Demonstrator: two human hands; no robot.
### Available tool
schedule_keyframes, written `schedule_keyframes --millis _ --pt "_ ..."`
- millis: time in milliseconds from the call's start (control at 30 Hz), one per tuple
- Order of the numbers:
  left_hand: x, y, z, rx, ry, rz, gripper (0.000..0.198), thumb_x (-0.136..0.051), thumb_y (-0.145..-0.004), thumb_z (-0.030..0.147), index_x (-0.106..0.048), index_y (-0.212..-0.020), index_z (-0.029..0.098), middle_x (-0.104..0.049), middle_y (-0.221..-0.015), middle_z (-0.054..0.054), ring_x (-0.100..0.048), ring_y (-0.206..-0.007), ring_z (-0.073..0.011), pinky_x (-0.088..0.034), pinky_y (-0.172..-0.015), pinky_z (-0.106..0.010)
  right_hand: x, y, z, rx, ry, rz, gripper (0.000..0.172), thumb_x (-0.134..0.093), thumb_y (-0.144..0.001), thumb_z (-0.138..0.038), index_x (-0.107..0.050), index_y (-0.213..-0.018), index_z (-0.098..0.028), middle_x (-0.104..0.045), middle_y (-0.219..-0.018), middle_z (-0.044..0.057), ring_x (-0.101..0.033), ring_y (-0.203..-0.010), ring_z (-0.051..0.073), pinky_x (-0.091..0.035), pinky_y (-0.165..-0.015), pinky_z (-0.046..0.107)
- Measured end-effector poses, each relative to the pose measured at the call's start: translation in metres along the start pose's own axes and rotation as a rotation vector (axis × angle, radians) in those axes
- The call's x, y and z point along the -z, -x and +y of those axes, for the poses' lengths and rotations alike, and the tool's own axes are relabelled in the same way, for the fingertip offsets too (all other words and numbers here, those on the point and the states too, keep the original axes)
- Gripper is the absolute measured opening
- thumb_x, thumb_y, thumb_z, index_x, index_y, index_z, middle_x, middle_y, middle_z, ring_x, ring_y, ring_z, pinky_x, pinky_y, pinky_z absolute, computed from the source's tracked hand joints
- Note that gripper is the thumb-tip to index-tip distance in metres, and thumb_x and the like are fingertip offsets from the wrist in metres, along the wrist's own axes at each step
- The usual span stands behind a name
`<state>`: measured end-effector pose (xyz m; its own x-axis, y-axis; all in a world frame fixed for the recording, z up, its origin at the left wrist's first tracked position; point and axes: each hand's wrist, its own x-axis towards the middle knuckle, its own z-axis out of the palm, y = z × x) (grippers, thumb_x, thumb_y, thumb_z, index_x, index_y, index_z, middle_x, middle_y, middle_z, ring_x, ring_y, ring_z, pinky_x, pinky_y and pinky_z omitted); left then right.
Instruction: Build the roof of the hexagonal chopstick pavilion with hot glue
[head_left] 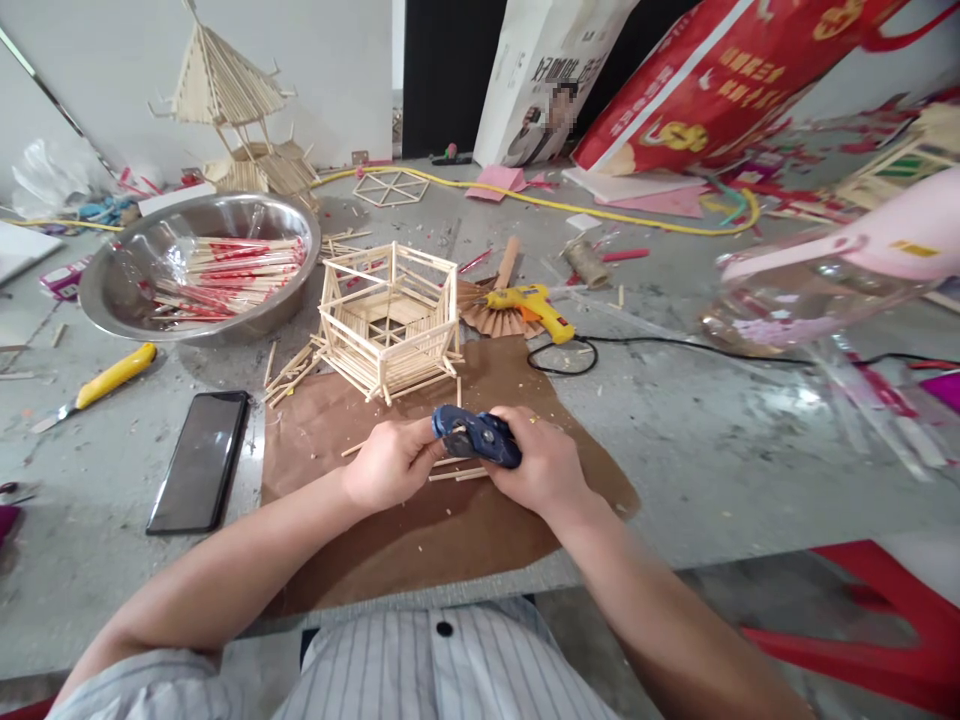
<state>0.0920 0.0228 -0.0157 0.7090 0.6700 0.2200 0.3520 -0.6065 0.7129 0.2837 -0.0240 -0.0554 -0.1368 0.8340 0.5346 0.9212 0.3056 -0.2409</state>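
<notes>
1. A navy-blue hand cutter [480, 437], rounded in the handles and dark-metalled at the head, is held over a brown sheet [360, 560] along the bench's [675, 450] near edge.
2. The right hand [540, 455] wraps its fingers around the handles; the left hand [394, 462] curls its fingers at the head, though whether they pinch anything cannot be told.
3. Slim, pale wooden sticks [459, 475] lie beneath the hands.
4. Just beyond stands an open-topped hexagonal stick frame [420, 352], with railed walls and a slatted base.
5. Left, toward the bench's far edge, a shiny steel basin [277, 300] holds red-and-white packets [240, 270] of sticks in clear plastic.
6. Right of the frame, a yellow glue gun [536, 305] rests on a pleated brown piece [484, 318].
</notes>
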Motion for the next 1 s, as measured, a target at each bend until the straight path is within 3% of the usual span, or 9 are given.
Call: schedule_keyframes --millis 300,467,667,867,1000 --pt "-0.003 -0.001 -0.003 0.013 0.015 0.018 0.028 -0.038 -0.088 0.028 -0.062 -0.091 0.014 -0.067 -0.077 -0.006 -0.062 -0.07 -0.0145 -0.046 -0.064 -0.021 0.001 -0.002 0.0 -0.012 0.018 0.006 0.027 -0.054 -0.062 -0.022 -0.052 -0.088 -0.018 -0.065 -0.073 0.005 -0.062 -0.065 0.022 -0.044 -0.056 0.029" --pt "-0.002 -0.001 -0.003 0.026 0.013 0.004 0.028 -0.037 -0.088 0.029 -0.061 -0.093 0.015 -0.066 -0.077 -0.006 -0.061 -0.069 -0.0138 -0.046 -0.065 -0.021 0.0 -0.001 -0.001 -0.09 0.01 -0.025 0.027 -0.054 -0.061 -0.024 -0.053 -0.088 -0.02 -0.066 -0.073 0.004 -0.062 -0.064 0.022 -0.044 -0.056 0.029" --pt "-0.008 0.0 -0.003 0.044 -0.068 0.098 0.028 -0.036 -0.087 0.026 -0.06 -0.097 0.015 -0.065 -0.077 -0.006 -0.06 -0.066 -0.0136 -0.045 -0.063 -0.022 -0.002 -0.001 0.001 -0.083 0.034 -0.006 0.028 -0.055 -0.062 -0.025 -0.053 -0.089 -0.019 -0.063 -0.074 0.005 -0.061 -0.064 0.023 -0.044 -0.055 0.03" --pt "0.001 -0.004 -0.005 -0.014 0.204 -0.072 0.029 -0.038 -0.088 0.03 -0.061 -0.094 0.013 -0.062 -0.076 -0.004 -0.056 -0.067 -0.0117 -0.045 -0.069 -0.022 -0.001 -0.005 0.002 -0.008 -0.069 0.007 0.034 -0.053 -0.063 -0.019 -0.049 -0.097 -0.018 -0.062 -0.086 0.009 -0.06 -0.078 0.024 -0.048 -0.067 0.032" --pt "0.004 -0.009 -0.005 0.03 0.392 -0.173 0.038 -0.04 -0.086 0.04 -0.061 -0.083 0.009 -0.06 -0.075 -0.005 -0.053 -0.069 -0.0123 -0.045 -0.07 -0.023 0.001 -0.006 0.004 0.014 -0.106 -0.017 0.039 -0.053 -0.061 -0.017 -0.046 -0.1 -0.019 -0.06 -0.089 0.009 -0.058 -0.082 0.025 -0.048 -0.07 0.035"
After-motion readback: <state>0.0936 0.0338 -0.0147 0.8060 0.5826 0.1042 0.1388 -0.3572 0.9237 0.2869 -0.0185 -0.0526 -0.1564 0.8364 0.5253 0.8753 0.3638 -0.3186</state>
